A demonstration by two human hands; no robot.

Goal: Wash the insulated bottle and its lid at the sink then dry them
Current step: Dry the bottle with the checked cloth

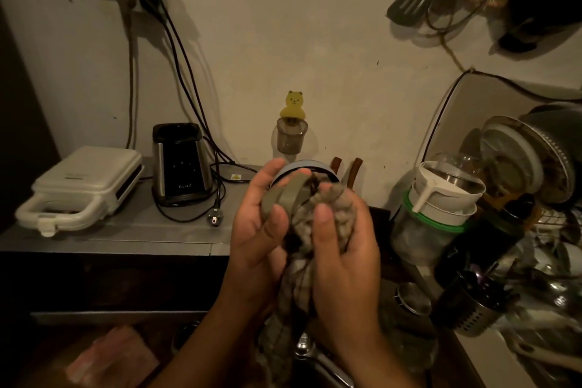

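Left hand (261,230) grips the olive lid (285,195); right hand (343,249) clutches a bunched cloth (333,208) against it.

Nearest, a chrome tap (307,350) shows dimly below the wrists, and the cloth's tail hangs toward it. The lid lies just left of the cloth and touches it, with its strap loop turned up and toward the right hand, so the wiping probably comes in from the right. Fingers and cloth hide much of the lid, and whether it is dry cannot be told. Behind the hands a blue-grey round rim (302,165) peeks out, unidentifiable. Farther right, a dark bottle (491,239) in the crowded rack may be the insulated one; the dim light leaves that unsure.
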